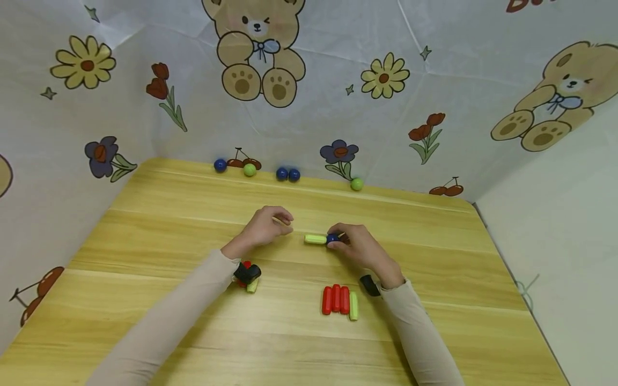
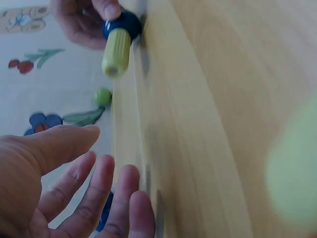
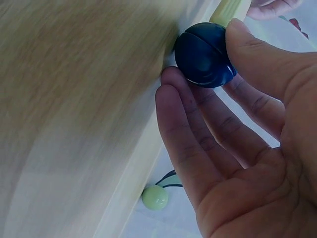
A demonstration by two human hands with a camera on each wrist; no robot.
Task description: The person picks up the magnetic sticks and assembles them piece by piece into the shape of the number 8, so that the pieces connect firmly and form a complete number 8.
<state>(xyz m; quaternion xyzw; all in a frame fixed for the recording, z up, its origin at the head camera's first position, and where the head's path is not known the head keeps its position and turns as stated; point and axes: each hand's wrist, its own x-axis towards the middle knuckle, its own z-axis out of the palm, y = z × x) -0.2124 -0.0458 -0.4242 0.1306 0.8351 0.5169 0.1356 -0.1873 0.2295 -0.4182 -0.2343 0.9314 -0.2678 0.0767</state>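
Blue ball (image 3: 202, 55) is pinched by the curved right hand (image 1: 358, 246).

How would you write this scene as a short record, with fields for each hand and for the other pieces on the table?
Right hand: pinches a blue ball, with a grooved yellow-green rod attached
Left hand: holds nothing; near the rod's free end, not touching it
Nearer row: three red rods and a second yellow-green rod, side by side
Farthest row: three blue balls, two green balls
Partly hidden by black wrist camera: red and yellow-green pieces; count unclear
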